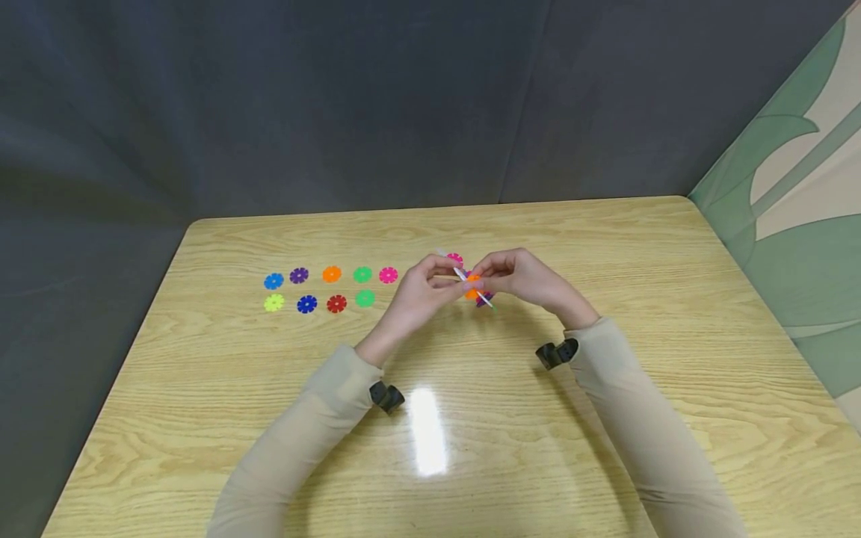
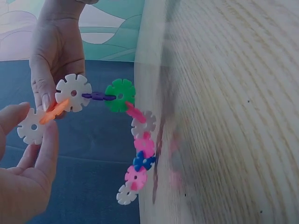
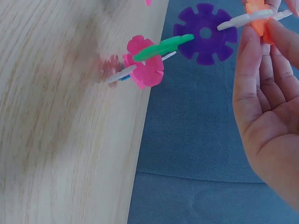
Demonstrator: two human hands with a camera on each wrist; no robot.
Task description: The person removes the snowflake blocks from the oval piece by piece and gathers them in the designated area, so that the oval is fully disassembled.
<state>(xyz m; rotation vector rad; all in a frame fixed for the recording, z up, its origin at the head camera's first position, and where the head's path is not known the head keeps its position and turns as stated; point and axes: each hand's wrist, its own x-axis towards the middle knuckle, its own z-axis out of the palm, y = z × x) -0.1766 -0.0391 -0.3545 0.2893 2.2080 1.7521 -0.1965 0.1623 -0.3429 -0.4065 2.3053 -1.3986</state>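
A chain of notched plastic snowflake discs hangs between the two hands. The left hand (image 1: 418, 291) pinches the white disc (image 2: 31, 133) at the chain's upper end between thumb and fingers. Opposite it, the right hand (image 1: 525, 278) pinches the orange disc (image 3: 257, 16), which is slotted into that white disc. Past the orange disc come another white disc (image 2: 74, 85), a purple disc (image 3: 205, 33) and a green disc (image 2: 120, 94). Pink, white and blue discs follow, and the chain's lower part hangs down close to the tabletop, ending in a white disc (image 2: 126, 195).
Left of the hands, loose discs lie in two rows on the wooden table (image 1: 484, 448), among them a blue disc (image 1: 273, 281), a red disc (image 1: 336, 303) and a yellow-green disc (image 1: 273, 302). A dark curtain (image 1: 377, 104) stands behind the table's far edge.
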